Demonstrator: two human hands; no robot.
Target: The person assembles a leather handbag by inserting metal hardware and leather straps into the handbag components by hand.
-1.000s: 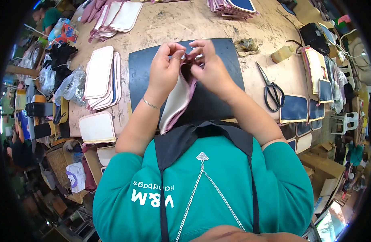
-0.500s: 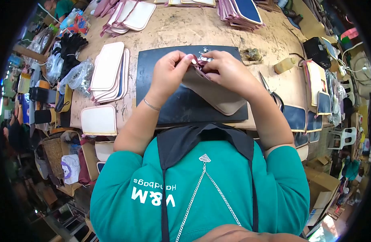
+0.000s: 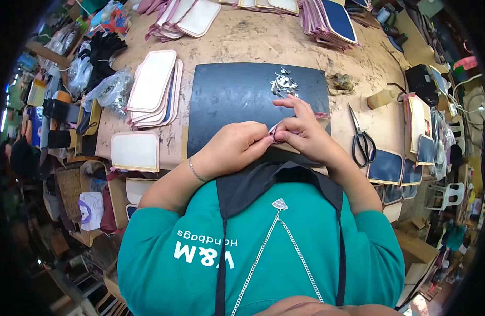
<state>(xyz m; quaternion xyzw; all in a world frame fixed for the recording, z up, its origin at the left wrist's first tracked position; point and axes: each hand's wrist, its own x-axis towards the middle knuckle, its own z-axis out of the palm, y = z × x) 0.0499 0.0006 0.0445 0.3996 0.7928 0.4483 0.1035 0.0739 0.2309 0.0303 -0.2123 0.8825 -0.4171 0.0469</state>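
Observation:
Close to my chest, both hands meet at a taupe piece with a purple lining point(image 3: 322, 119), likely a leather pouch; most of it is hidden behind my fingers. My left hand point(image 3: 241, 145) is closed, its thumb and curled fingers pinching the piece's edge. Thumb and forefinger of my right hand point(image 3: 301, 129) press on the same edge, while its other fingers stretch outward. Beneath and beyond lies a black board point(image 3: 232, 97). Small silver metal fittings point(image 3: 283, 83) are heaped near the board's far right corner.
Black-handled scissors point(image 3: 362, 142) lie right of the board, near a yellowish bottle point(image 3: 380, 99). White panels point(image 3: 154, 81) are stacked on the left. More panel stacks point(image 3: 329, 23) stand at the far side, with dark blue panels point(image 3: 384, 160) at the front right.
Both hands have come down toward my chest with the pouch-like piece, uncovering the metal fittings and the scissors. The piece has turned and is now mostly hidden. The view has shifted slightly.

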